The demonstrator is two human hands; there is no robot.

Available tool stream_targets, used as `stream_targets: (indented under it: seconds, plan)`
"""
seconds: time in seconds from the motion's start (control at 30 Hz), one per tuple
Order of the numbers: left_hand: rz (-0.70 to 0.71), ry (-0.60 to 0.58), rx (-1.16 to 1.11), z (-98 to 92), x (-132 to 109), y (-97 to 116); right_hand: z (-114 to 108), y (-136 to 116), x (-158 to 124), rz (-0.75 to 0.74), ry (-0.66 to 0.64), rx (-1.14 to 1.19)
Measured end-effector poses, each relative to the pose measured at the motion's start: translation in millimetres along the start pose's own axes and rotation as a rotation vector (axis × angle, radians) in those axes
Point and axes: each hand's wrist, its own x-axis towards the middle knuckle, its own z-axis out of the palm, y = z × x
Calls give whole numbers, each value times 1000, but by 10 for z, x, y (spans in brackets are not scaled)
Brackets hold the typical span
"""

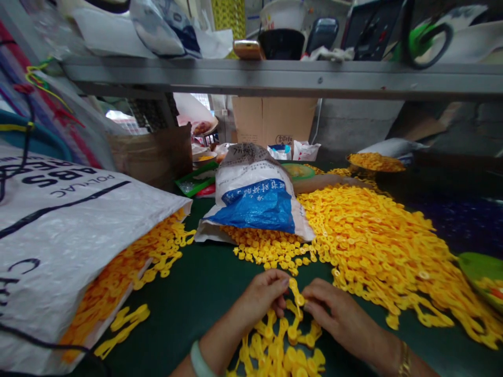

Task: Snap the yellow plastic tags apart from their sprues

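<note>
Near the bottom centre, my left hand [269,293] pinches the upper end of a yellow plastic piece [296,293]. My right hand [326,303] has its thumb and fingers closed at the right side of the same piece. Under both hands lies a small pile of yellow pieces [283,351]. Just beyond the hands, small round yellow parts [271,248] spill from the mouth of a white and blue bag [259,204]. A large heap of linked yellow pieces [369,235] covers the table to the right.
A white sack [78,209] with yellow pieces at its mouth lies at the left on the dark green table [173,303]. Loose pieces [123,327] lie beside it. A metal shelf [220,76] crosses above. At the right edge is a green bowl [471,267].
</note>
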Motion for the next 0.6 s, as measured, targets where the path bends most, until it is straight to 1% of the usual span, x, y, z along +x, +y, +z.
stream_targets:
  seconds: [0.1, 0.13, 0.2, 0.27, 0.33, 0.47, 0.53, 0.6]
  plan:
    - [-14, -94, -61, -42, -48, -5, -43, -72, 28, -34, -30, 8]
    - [-24, -103, -60, -58, -58, -8, -61, -96, 38, -35, -44, 12]
    - [-45, -85, -48, -82, -65, -10, -94, -135, 55, -43, -64, 50]
    - [-51, -33, -53, -91, -60, -6, -101, -148, 71, -41, -55, 144]
    - [-35, 19, -75, -86, -51, -1, -62, -120, 89, 9, -7, 287]
    - [11, 89, -135, -58, -46, -19, 158, 23, 137, 213, 82, 687]
    - [25, 96, -186, -42, -51, -47, 290, 85, 161, 259, 134, 881]
    - [29, 91, -241, -23, -57, -79, 397, 113, 180, 265, 185, 1026]
